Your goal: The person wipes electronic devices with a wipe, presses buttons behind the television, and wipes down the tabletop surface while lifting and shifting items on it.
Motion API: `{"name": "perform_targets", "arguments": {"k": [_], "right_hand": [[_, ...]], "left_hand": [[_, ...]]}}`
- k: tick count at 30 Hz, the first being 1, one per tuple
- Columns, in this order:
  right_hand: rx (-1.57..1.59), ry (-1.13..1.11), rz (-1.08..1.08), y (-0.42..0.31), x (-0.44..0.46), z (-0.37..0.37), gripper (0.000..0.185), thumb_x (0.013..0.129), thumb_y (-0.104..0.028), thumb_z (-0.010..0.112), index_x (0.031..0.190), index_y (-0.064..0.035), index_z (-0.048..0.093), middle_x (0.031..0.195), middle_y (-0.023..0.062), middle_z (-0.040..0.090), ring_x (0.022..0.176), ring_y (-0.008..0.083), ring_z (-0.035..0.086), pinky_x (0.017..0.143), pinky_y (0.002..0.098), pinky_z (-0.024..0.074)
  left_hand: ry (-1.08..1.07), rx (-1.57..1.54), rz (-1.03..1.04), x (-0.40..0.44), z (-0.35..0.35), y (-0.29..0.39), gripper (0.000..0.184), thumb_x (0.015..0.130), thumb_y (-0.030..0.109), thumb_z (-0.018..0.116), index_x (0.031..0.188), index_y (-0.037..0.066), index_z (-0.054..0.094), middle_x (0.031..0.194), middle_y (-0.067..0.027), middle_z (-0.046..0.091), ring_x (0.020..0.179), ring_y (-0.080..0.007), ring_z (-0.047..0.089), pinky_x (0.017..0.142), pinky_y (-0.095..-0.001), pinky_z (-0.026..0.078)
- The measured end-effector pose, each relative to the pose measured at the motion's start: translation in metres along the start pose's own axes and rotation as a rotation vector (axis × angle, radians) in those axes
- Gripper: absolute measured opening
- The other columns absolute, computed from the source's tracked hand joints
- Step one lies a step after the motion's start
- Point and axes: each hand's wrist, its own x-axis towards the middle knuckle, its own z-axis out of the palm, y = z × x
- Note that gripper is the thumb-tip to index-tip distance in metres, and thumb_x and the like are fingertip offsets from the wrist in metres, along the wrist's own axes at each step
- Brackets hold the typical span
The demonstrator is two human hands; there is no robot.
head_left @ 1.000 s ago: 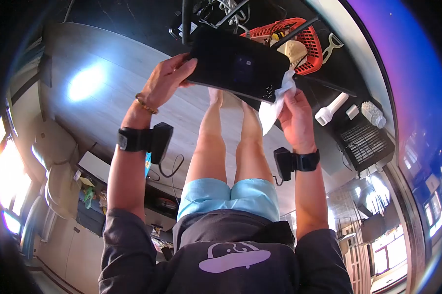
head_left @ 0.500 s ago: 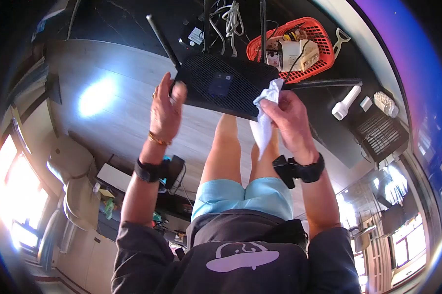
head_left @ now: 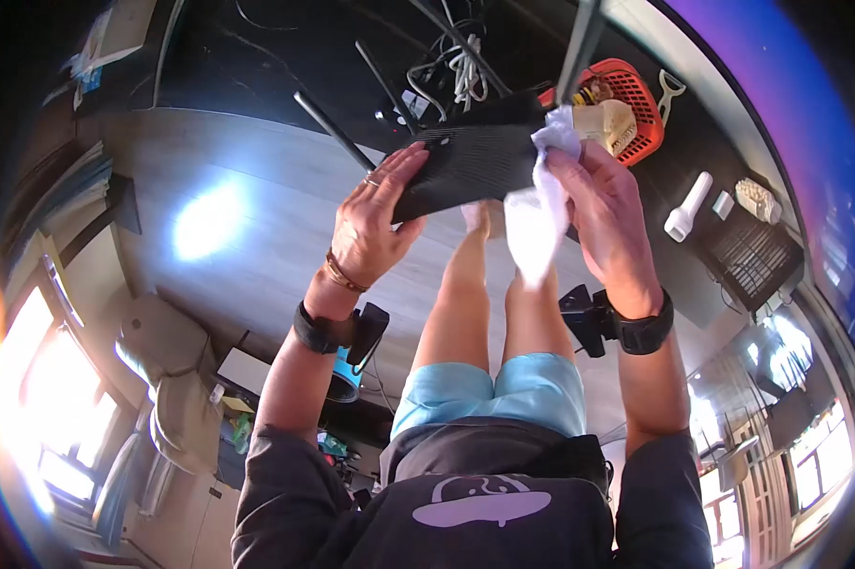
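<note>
A black router [head_left: 480, 156] with several stick antennas hangs tilted in front of me, above the floor. My left hand [head_left: 375, 216] is closed on its left edge, fingers on top and thumb below. Closed at the router's right end, my right hand [head_left: 615, 213] pinches a white cloth [head_left: 537, 228]. The upper part of the cloth lies against that end, and the rest droops beneath it. Whether my right fingers also grip the router behind the cloth, I cannot tell.
On the dark table [head_left: 285, 43] lie bundled white cables [head_left: 467, 74]. A red basket [head_left: 647, 119] of small items stands behind the router, with a pale peeler [head_left: 669, 95] beside it. Farther right are a white-handled tool [head_left: 688, 207] and a dark vented box [head_left: 752, 248].
My left hand has gone from beside the router to gripping its left edge. The router has tilted and turned. My right hand has moved up and right with the cloth.
</note>
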Motion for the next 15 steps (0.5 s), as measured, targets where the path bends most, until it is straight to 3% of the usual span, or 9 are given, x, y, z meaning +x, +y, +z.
{"name": "perform_targets", "arguments": {"k": [1, 2, 4, 5, 7, 8, 10, 11, 15], "right_hand": [[0.006, -0.007, 0.002, 0.001, 0.003, 0.004, 0.023, 0.087, -0.023, 0.061, 0.092, -0.0005, 0.059, 0.079, 0.0012, 0.058, 0.068, 0.0063, 0.054, 0.06, 0.0212, 0.0447], [-0.09, -0.021, -0.077, 0.002, 0.005, 0.008, 0.021, 0.087, -0.021, 0.061, 0.091, -0.0003, 0.059, 0.081, 0.0019, 0.058, 0.07, 0.0069, 0.054, 0.061, 0.0213, 0.0454], [-0.183, -0.038, -0.155, 0.006, 0.01, 0.015, 0.02, 0.086, -0.019, 0.062, 0.091, -0.0001, 0.059, 0.084, 0.0025, 0.058, 0.071, 0.0074, 0.055, 0.062, 0.0215, 0.046], [-0.266, 0.015, -0.328, 0.012, 0.014, 0.018, 0.019, 0.085, -0.017, 0.064, 0.09, 0.0009, 0.059, 0.087, 0.0037, 0.058, 0.072, 0.0075, 0.054, 0.063, 0.0218, 0.0458], [-0.455, 0.116, -0.62, 0.017, 0.024, 0.022, 0.018, 0.082, -0.011, 0.067, 0.088, 0.0035, 0.057, 0.095, 0.0063, 0.055, 0.074, 0.0071, 0.053, 0.064, 0.0218, 0.0452], [-0.557, 0.119, -0.572, 0.017, 0.026, 0.017, 0.015, 0.086, -0.011, 0.063, 0.095, -0.0002, 0.059, 0.099, 0.003, 0.057, 0.084, 0.0056, 0.051, 0.074, 0.0201, 0.0426], [-0.276, 0.141, -0.565, 0.026, 0.039, 0.014, 0.012, 0.084, -0.008, 0.064, 0.088, 0.0018, 0.059, 0.089, 0.0039, 0.058, 0.076, 0.006, 0.055, 0.063, 0.0196, 0.045], [-0.219, 0.129, -0.426, 0.026, 0.036, 0.01, 0.011, 0.084, -0.008, 0.064, 0.088, 0.0006, 0.059, 0.082, 0.0017, 0.06, 0.069, 0.0049, 0.054, 0.061, 0.0199, 0.0443], [-0.463, 0.174, -0.435, 0.036, 0.041, 0.015, 0.014, 0.082, -0.01, 0.067, 0.091, -0.0015, 0.059, 0.075, -0.0005, 0.06, 0.067, 0.0039, 0.053, 0.058, 0.0189, 0.0428]], "left_hand": [[0.011, -0.043, -0.061, -0.003, -0.003, -0.005, 0.059, 0.065, 0.004, 0.068, 0.122, 0.006, 0.05, 0.116, -0.0114, 0.058, 0.099, -0.0276, 0.059, 0.085, -0.0344, 0.047], [0.007, -0.037, -0.066, -0.006, -0.006, -0.007, 0.059, 0.065, 0.004, 0.068, 0.122, 0.006, 0.05, 0.116, -0.0114, 0.058, 0.099, -0.0276, 0.059, 0.085, -0.0344, 0.047], [0.025, -0.229, -0.34, -0.01, -0.009, -0.011, 0.053, 0.07, 0.01, 0.069, 0.12, 0.005, 0.051, 0.101, -0.0137, 0.062, 0.086, -0.0248, 0.063, 0.078, -0.0313, 0.049], [0.121, -0.193, -0.322, -0.013, -0.004, -0.018, 0.047, 0.074, 0.015, 0.07, 0.115, 0.001, 0.053, 0.088, -0.0115, 0.063, 0.076, -0.0188, 0.062, 0.071, -0.0284, 0.048], [0.122, -0.327, -0.444, -0.008, -0.01, -0.022, 0.045, 0.074, 0.016, 0.071, 0.112, 0.0, 0.054, 0.087, -0.0093, 0.063, 0.075, -0.0157, 0.06, 0.069, -0.0276, 0.048], [0.111, -0.466, -0.558, -0.008, -0.014, -0.025, 0.042, 0.074, 0.017, 0.071, 0.108, -0.002, 0.055, 0.086, -0.0072, 0.063, 0.073, -0.0126, 0.058, 0.067, -0.0268, 0.048], [0.188, -0.734, -0.681, -0.006, -0.012, -0.037, 0.033, 0.075, 0.015, 0.07, 0.099, -0.002, 0.056, 0.086, -0.0053, 0.061, 0.073, -0.0078, 0.054, 0.066, -0.0227, 0.045], [0.248, -0.888, -0.679, -0.004, -0.01, -0.041, 0.032, 0.076, 0.012, 0.068, 0.101, -0.003, 0.055, 0.089, -0.006, 0.061, 0.077, -0.0091, 0.055, 0.07, -0.0236, 0.045], [0.36, -1.322, -0.721, -0.003, -0.013, -0.053, 0.033, 0.078, 0.004, 0.062, 0.109, -0.003, 0.051, 0.098, -0.0085, 0.06, 0.088, -0.0153, 0.058, 0.081, -0.0285, 0.046]]}}
